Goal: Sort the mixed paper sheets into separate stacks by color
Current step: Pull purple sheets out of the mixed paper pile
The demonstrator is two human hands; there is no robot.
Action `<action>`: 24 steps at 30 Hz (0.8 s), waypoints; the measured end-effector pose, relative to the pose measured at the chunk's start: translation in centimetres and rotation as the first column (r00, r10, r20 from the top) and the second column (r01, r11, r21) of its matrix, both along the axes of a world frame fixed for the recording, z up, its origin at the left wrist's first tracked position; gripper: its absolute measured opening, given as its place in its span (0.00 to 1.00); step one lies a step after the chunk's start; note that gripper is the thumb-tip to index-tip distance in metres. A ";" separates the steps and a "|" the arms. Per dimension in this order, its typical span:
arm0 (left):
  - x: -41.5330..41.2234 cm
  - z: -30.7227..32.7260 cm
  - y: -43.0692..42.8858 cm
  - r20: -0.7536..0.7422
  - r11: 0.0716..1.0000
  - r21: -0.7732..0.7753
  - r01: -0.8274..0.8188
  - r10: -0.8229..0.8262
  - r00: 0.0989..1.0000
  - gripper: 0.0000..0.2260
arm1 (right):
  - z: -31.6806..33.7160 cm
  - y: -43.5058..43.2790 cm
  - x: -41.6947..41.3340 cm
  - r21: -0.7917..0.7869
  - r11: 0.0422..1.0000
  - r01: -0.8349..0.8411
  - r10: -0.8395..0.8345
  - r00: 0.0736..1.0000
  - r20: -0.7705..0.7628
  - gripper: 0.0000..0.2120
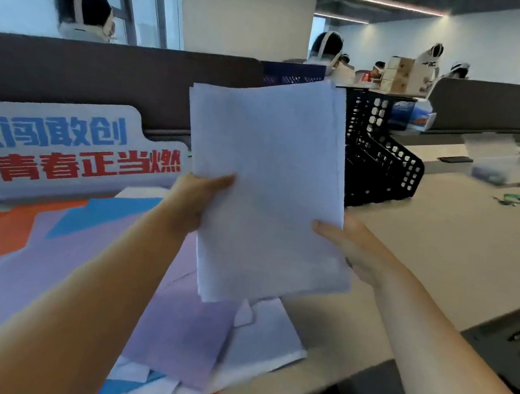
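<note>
A stack of white sheets (pixel 268 178) is held up in the air above the desk, tilted toward me. My left hand (pixel 195 200) grips its left edge, thumb on the front. My right hand (pixel 349 247) holds the lower right edge, thumb on the front and fingers behind. Below on the desk lies a mixed pile of paper: purple sheets (pixel 174 329), orange sheets (pixel 7 233), blue sheets (pixel 103 217) and white sheets (pixel 267 339), overlapping one another.
A sign with blue and red characters (pixel 67 147) stands at the back left against a dark partition (pixel 101 75). A black mesh file rack (pixel 382 161) stands behind the held stack. Bare beige desk (pixel 446 251) stretches right, with clutter at its far end. People sit beyond the partition.
</note>
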State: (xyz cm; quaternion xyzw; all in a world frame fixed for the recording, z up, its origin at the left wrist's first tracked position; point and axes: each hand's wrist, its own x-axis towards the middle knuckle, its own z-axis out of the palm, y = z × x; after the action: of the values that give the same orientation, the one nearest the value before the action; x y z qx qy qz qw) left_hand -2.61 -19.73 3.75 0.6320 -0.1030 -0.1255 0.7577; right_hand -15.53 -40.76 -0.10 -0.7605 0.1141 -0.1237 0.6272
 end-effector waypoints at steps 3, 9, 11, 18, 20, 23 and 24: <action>-0.7 -2.2 -6.5 -0.110 0.998 0.030 0.048 -0.044 0.993 0.15 | -1.4 -6.0 -3.2 0.069 0.994 0.079 -0.065 0.980 -0.191 0.11; -4.1 -6.0 -17.7 -0.334 0.902 0.212 0.375 -0.294 0.895 0.02 | -3.8 -14.7 -8.3 -0.106 0.926 0.362 -0.377 0.878 -0.295 0.10; -4.8 -7.3 -20.8 -0.349 0.881 0.240 0.407 -0.313 0.883 0.08 | -4.1 -16.9 -9.4 -0.128 0.882 0.453 -0.470 0.835 -0.286 0.12; -7.9 -9.7 -26.8 -0.413 0.938 0.187 0.292 -0.195 0.890 0.09 | -5.7 -20.5 -11.6 0.574 0.450 0.684 -0.729 0.653 -0.207 0.06; -8.5 -9.8 -27.6 -0.419 0.948 0.168 0.271 -0.181 0.890 0.06 | -6.2 -20.6 -11.7 0.622 0.416 0.663 -0.735 0.648 -0.199 0.05; -9.8 -9.8 -28.9 -0.432 0.928 0.140 0.347 -0.258 0.864 0.06 | -6.6 -20.7 -11.3 0.567 0.464 0.681 -0.730 0.656 -0.191 0.13; -10.4 -9.6 -29.3 -0.443 0.918 0.126 0.376 -0.287 0.849 0.07 | -6.5 -20.8 -11.1 0.534 0.472 0.701 -0.734 0.648 -0.202 0.17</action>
State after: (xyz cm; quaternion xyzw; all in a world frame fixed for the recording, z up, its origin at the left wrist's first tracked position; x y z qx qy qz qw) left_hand -12.96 -49.07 -5.88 0.6389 -0.0340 -0.3966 0.6584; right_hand -26.60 -61.55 -6.64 -0.4141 0.4356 -0.3558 0.7157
